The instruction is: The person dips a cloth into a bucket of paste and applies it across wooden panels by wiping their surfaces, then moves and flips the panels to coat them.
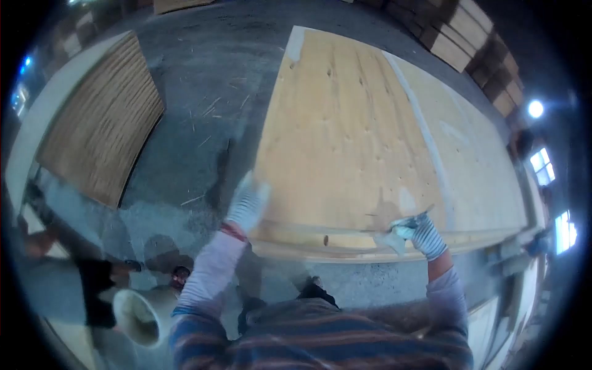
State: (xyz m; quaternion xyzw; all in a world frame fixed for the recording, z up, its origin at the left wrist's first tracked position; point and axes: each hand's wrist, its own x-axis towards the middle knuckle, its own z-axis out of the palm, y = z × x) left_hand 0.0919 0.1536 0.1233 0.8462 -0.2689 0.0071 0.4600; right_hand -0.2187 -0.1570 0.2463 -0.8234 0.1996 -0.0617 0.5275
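Observation:
A large pale wooden sheet (345, 123) with a whitish stripe across it lies before me on other sheets. My left hand (248, 200), in a striped glove, is at the sheet's left front corner; motion blurs its fingers. Near the front edge, right of the middle, my right hand (419, 231), gloved too, is closed round a thin tool (427, 211), whose shape is hard to make out. A pale scrap or blade hangs below those fingers.
At the left stands a stack of sheets (102, 117). A white bucket (143, 317) is at the lower left, beside a person's arm (52, 283). More stacks (459, 37) rise at the back right. Wood splinters lie on the grey floor (203, 80).

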